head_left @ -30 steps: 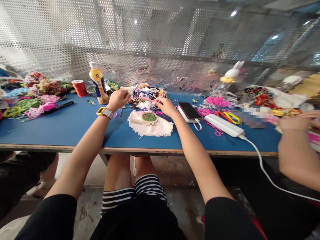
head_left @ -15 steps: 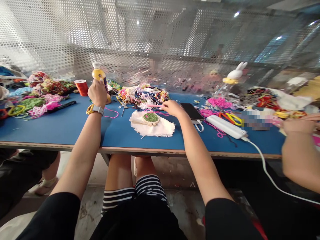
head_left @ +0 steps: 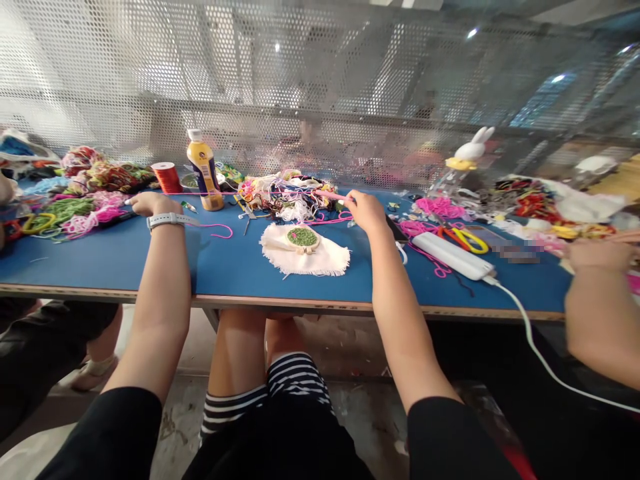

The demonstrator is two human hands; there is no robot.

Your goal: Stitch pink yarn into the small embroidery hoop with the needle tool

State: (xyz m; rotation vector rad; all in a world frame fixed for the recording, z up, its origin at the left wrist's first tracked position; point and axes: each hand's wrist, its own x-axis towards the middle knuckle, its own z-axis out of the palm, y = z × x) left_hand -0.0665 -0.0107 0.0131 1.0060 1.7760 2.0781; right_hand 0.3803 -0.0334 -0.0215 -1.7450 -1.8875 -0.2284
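A strand of pink yarn (head_left: 250,194) stretches taut across the table between my hands. My left hand (head_left: 153,205), a pale watch on its wrist, is closed on the yarn's left part; a loose tail curls below it. At the other side my right hand (head_left: 367,211) grips a slim pink punch needle (head_left: 327,195), its tip pointing left, the yarn running from it. Between my arms lies a frayed white cloth (head_left: 325,257) with a small round embroidery hoop (head_left: 303,249). Green loops and a pink spot fill the hoop.
Behind the yarn stand a yellow drink bottle (head_left: 204,170) and a red thread spool (head_left: 167,178). Tangled yarn (head_left: 287,190) lies at the back. To the right are a white power strip (head_left: 453,256), yellow-handled scissors (head_left: 470,240) and another person's arm (head_left: 600,287).
My left hand has moved left and away from the bottle, drawing the pink yarn out straight. My right hand has shifted slightly right with the punch needle. The cloth has stayed put.
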